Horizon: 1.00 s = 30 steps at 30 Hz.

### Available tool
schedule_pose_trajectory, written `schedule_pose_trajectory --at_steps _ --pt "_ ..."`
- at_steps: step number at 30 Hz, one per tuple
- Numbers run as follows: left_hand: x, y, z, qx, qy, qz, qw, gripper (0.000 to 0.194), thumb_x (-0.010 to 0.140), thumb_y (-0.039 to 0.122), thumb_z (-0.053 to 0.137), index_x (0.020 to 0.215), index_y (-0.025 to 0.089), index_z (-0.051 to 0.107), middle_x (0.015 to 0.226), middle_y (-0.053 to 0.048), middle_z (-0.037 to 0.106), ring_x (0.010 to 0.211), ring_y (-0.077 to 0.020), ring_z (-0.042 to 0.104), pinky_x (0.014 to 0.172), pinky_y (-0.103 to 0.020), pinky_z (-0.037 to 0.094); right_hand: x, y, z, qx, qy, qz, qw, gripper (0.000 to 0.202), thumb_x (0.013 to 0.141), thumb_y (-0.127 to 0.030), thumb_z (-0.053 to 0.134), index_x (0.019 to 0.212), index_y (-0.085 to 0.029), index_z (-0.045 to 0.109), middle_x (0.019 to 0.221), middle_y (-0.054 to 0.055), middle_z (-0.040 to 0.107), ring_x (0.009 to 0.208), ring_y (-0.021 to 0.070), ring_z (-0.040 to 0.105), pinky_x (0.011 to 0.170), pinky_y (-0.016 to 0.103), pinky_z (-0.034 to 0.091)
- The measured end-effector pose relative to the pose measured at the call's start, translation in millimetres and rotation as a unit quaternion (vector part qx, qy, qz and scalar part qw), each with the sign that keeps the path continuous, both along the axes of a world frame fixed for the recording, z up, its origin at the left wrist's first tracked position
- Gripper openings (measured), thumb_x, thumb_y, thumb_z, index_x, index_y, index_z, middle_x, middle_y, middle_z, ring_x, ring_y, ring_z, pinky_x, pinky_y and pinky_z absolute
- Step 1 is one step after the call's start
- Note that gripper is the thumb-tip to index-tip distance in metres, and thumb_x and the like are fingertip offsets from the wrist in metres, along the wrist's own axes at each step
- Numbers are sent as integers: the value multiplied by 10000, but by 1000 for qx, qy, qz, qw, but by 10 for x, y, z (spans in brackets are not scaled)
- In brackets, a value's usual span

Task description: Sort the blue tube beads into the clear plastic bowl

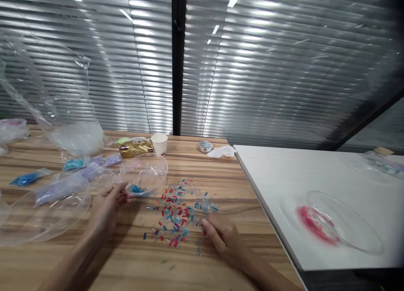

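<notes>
My left hand (109, 205) is closed on the near left rim of a clear plastic bowl (162, 173), which tilts towards me. Blue pieces (137, 189) lie gathered low inside that bowl. To its right, a loose spread of small red, blue and clear tube-shaped pieces (176, 213) covers part of the wooden table (132, 265). At the right edge of this spread is my right hand (219, 234), thumb and forefinger pinched together low over the table. Whatever is between those fingertips is too small to make out.
Clear bowls (47, 223) and bags of purple (67, 188) and blue pieces (27, 179) lie left. Behind stand a big clear bag (78, 137), a gold packet (135, 149), paper cup (159, 144), round tin (205, 146) and tissue (221, 151). A bowl with red pieces (315, 226) sits on the white table (268, 169).
</notes>
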State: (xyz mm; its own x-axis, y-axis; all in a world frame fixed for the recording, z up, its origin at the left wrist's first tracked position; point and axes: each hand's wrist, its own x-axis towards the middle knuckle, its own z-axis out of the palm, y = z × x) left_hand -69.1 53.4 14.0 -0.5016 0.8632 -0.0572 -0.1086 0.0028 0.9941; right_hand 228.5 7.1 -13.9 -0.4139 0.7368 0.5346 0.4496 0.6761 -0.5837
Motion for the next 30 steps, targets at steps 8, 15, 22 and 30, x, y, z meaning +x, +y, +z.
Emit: schedule_pose_trajectory --at_steps 8,15,22,30 --pt "57 -59 -10 78 144 -134 977 349 718 441 716 536 169 593 584 -5 578 597 -137 564 596 -223 489 36 57 -18 8 2 -18 1000 472 1025 -330 285 648 -190 532 564 2 568 520 114 529 537 227 358" --pt "264 -142 63 105 217 -322 916 392 809 428 647 513 177 590 625 -21 579 672 -161 565 645 -248 465 30 121 -20 -155 105 -11 982 467 979 -479 384 729 -177 639 591 7 636 520 122 568 515 216 413" --pt "401 -210 -10 113 198 -396 889 396 848 426 616 550 170 566 625 -26 584 661 -156 561 644 -263 465 63 140 -13 -220 146 -37 964 517 929 -498 470 539 -169 555 481 -1 563 451 108 507 459 206 393" --pt "1 -68 -28 -47 288 -511 808 266 691 408 759 745 161 678 689 -2 629 622 -135 556 566 -215 421 172 271 1 -207 257 -172 928 531 875 -540 512 480 -185 495 413 -29 473 390 92 425 415 210 337"
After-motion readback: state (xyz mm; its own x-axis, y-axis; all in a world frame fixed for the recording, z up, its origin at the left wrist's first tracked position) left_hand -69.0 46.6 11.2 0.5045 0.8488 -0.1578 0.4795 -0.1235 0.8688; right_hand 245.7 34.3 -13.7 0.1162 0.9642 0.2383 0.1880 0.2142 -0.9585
